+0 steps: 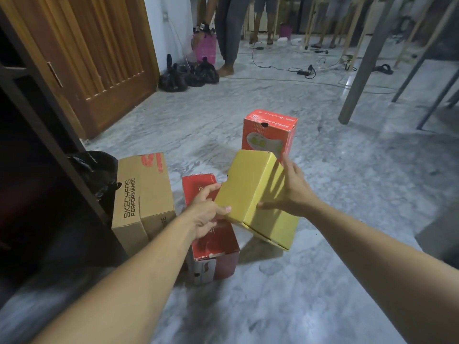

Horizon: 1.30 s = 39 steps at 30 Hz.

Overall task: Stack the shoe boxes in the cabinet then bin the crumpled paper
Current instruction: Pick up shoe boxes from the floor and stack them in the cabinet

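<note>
A yellow shoe box (pixel 250 192) is tilted above the marble floor between my two hands. My left hand (pixel 207 209) grips its near left corner, thumb on top. My right hand (pixel 290 192) presses flat against its right side with fingers spread. Beneath my left hand stands a red shoe box (pixel 216 249). A brown cardboard shoe box (pixel 142 197) rests to the left, against the dark cabinet (pixel 32 155). Another red shoe box (pixel 269 135) stands upright behind the yellow one. No crumpled paper is visible.
A black bag (pixel 96 175) sits by the cabinet's edge, behind the brown box. A wooden door (pixel 99 58) is at back left, with black bags (pixel 188 74) and a pink basket (pixel 205 49) beyond. People's legs, cables and grey table legs (pixel 365 65) stand at the back and right.
</note>
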Tool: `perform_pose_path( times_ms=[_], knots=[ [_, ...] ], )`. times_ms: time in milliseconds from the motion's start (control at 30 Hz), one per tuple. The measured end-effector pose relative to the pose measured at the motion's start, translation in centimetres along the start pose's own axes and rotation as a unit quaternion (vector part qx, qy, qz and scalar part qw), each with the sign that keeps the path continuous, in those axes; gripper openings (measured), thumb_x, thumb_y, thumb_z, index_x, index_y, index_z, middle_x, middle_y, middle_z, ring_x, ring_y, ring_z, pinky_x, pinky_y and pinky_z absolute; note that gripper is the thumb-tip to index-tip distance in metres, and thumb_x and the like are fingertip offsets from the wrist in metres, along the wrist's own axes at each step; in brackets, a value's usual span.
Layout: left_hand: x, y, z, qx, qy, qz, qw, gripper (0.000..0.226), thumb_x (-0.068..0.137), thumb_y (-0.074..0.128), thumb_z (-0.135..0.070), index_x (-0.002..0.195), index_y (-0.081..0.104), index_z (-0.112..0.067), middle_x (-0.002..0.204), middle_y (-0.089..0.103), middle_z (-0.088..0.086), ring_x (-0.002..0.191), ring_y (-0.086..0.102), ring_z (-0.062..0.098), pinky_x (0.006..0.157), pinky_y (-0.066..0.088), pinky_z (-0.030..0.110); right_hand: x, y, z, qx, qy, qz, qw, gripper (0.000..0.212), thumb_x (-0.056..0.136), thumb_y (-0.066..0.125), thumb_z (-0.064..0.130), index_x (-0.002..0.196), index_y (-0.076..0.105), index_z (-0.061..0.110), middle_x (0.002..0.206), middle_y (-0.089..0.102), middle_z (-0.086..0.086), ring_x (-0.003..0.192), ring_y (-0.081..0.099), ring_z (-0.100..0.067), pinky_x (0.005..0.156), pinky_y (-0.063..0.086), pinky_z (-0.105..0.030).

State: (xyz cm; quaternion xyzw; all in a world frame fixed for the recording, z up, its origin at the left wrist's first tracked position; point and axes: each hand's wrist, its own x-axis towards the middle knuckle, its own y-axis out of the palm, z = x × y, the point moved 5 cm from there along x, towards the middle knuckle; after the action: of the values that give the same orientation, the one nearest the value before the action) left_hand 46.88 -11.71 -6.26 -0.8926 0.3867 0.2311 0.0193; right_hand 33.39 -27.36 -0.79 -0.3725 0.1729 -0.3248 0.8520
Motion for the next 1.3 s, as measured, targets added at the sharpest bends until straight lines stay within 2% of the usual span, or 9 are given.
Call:
perform_pose_path(
  times_ms=[100,200,333,533,667,833,1067,1167,1300],
  knots=[
    [-0.9,0.6,-0.2,-0.003,0.004,0.017,1.000,0.073,0.082,0.050,0.027,0.138,0.046,-0.020,0.099,0.052,0.005,0.086,0.060,0.027,0.085,0.051,0.050,-0.4,-1.1,0.2,0.028,-0.015,0.018,0.999,0.108,0.062,0.090,0.025,0.149,0.026,0.024,0.135,0.047,-0.006,0.117,0.050,-0.023,0.086,0.046,-0.027],
    [-1.5,1.0,0.4,-0.010,-0.014,0.006,1.000,0.073,0.082,0.052,0.026,0.142,0.040,-0.015,0.101,0.054,0.008,0.085,0.061,0.026,0.065,0.054,0.034,-1.0,-3.9,0.1,0.086,0.022,-0.019,0.996,0.042,0.063,0.061,0.041,0.094,0.057,0.015,0.085,0.055,-0.001,0.077,0.053,-0.019,0.064,0.044,-0.031],
    [-2.3,2.9,1.9,-0.048,-0.051,0.045,0.997,0.050,0.086,0.048,0.022,0.132,0.049,0.003,0.103,0.065,0.017,0.086,0.063,0.026,0.068,0.055,0.036,-3.4,-6.1,-2.0,0.109,0.126,0.026,0.986,0.064,0.074,0.058,0.065,0.107,0.058,0.009,0.107,0.059,-0.011,0.098,0.060,-0.030,0.073,0.059,-0.053],
    [-3.6,7.0,3.0,-0.047,-0.069,0.115,0.990,0.014,0.096,0.054,-0.011,0.099,0.066,-0.017,0.094,0.063,0.004,0.089,0.059,0.023,0.080,0.050,0.045,-7.8,-9.3,-5.8,0.135,0.183,0.068,0.971,0.035,0.091,0.057,0.025,0.124,0.056,0.034,0.107,0.063,-0.007,0.090,0.067,-0.036,0.069,0.059,-0.058],
    [-4.4,10.2,4.4,-0.030,-0.096,0.135,0.986,0.034,0.096,0.053,-0.037,0.119,0.060,-0.012,0.110,0.061,0.005,0.096,0.058,0.025,0.076,0.054,0.046,-10.4,-12.0,-10.5,0.072,0.232,0.032,0.970,0.033,0.088,0.045,0.008,0.115,0.062,0.016,0.097,0.058,-0.014,0.081,0.058,-0.034,0.063,0.058,-0.061],
    [-3.8,12.7,7.4,0.100,-0.109,0.097,0.984,0.052,0.095,0.058,-0.035,0.138,0.045,-0.009,0.142,0.044,0.007,0.128,0.046,0.028,0.102,0.044,0.053,-14.0,-12.7,-17.6,0.090,0.321,-0.044,0.942,0.035,0.090,0.038,0.006,0.109,0.065,0.020,0.106,0.063,-0.019,0.088,0.065,-0.041,0.054,0.059,-0.050],
    [-1.2,12.5,11.7,0.186,-0.128,0.066,0.972,0.071,0.091,0.063,-0.038,0.147,0.030,-0.011,0.152,0.033,0.006,0.135,0.037,0.027,0.102,0.044,0.050,-16.7,-8.7,-24.8,0.248,0.359,-0.141,0.888,0.010,0.093,0.056,0.010,0.102,0.061,0.014,0.110,0.048,-0.011,0.083,0.055,-0.030,0.073,0.060,-0.053],
    [-0.1,12.2,12.6,0.199,-0.119,0.056,0.971,0.077,0.092,0.062,-0.036,0.152,0.020,-0.016,0.155,0.028,0.004,0.135,0.036,0.027,0.101,0.044,0.047,-17.1,-6.7,-26.1,0.243,0.387,-0.143,0.878,0.046,0.092,0.063,0.013,0.135,0.050,0.003,0.125,0.051,-0.013,0.102,0.057,-0.034,0.081,0.058,-0.050],
    [1.5,12.3,12.7,0.241,-0.098,0.053,0.964,0.073,0.094,0.061,-0.031,0.153,0.020,-0.017,0.159,0.022,0.003,0.140,0.032,0.028,0.098,0.039,0.041,-17.9,-5.5,-26.1,0.112,0.443,-0.113,0.882,0.062,0.087,0.068,0.024,0.141,0.041,0.010,0.137,0.049,-0.016,0.117,0.051,-0.038,0.084,0.052,-0.050]
  ],
)
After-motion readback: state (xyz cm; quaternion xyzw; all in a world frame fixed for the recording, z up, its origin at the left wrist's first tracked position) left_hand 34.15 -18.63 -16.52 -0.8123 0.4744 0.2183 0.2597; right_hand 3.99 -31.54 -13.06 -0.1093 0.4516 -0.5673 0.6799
